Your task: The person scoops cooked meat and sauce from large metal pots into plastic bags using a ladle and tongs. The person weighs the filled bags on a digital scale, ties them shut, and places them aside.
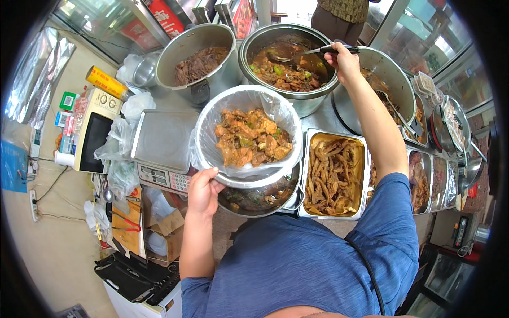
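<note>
My left hand [204,189] grips the near rim of a round bowl [249,182] lined with a clear plastic bag. Pieces of braised meat with green pepper [254,137] lie in the lined bowl. My right hand [344,61] holds the black handle of a metal ladle [284,53]. The ladle's head is over the stew [292,79] in the large metal pot [310,95], at the surface of its brown liquid. Beneath the bowl, and partly hidden by it, stands another pot [258,212] with dark food and green leaves.
A pot of dark meat [165,65] stands at back left, another large pot [401,69] at right. A digital scale [165,135] is left of the bowl. A steel tray [362,190] of long fried pieces lies right. A person [342,18] stands beyond the pots.
</note>
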Available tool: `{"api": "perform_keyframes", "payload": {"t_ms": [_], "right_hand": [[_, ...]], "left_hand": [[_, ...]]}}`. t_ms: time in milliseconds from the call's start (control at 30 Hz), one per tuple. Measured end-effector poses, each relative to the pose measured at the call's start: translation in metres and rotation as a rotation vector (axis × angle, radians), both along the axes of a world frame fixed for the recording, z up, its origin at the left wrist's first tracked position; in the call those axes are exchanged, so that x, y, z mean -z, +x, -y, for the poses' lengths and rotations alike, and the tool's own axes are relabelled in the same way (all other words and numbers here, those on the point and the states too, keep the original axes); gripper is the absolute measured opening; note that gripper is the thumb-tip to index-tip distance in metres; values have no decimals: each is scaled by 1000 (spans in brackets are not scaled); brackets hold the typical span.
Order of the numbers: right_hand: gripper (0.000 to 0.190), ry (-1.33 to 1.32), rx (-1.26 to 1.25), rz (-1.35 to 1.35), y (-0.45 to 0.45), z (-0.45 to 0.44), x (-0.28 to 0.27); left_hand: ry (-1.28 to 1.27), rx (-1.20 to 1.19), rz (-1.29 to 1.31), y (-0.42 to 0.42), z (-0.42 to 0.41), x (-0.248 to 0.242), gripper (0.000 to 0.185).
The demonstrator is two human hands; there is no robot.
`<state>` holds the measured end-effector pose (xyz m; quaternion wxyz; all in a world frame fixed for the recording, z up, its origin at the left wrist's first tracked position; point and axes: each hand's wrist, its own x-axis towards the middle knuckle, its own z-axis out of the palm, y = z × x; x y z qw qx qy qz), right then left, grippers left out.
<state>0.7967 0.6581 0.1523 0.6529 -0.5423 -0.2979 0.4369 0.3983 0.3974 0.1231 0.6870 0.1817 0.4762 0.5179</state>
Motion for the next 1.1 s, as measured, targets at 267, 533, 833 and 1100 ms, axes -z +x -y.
{"api": "perform_keyframes", "payload": {"t_ms": [267, 533, 833, 1100], "right_hand": [[20, 35, -83, 85, 0, 36, -29], [18, 136, -135, 119, 5, 49, -73], [28, 224, -246, 243, 14, 88, -132], [31, 235, -357, 308, -25, 141, -134]], "left_hand": [[-42, 31, -87, 12, -24, -14, 15], [-32, 109, -135, 17, -57, -41, 15], [16, 198, -187, 23, -91, -68, 19], [-4, 129, -122, 28, -99, -70, 19]]}}
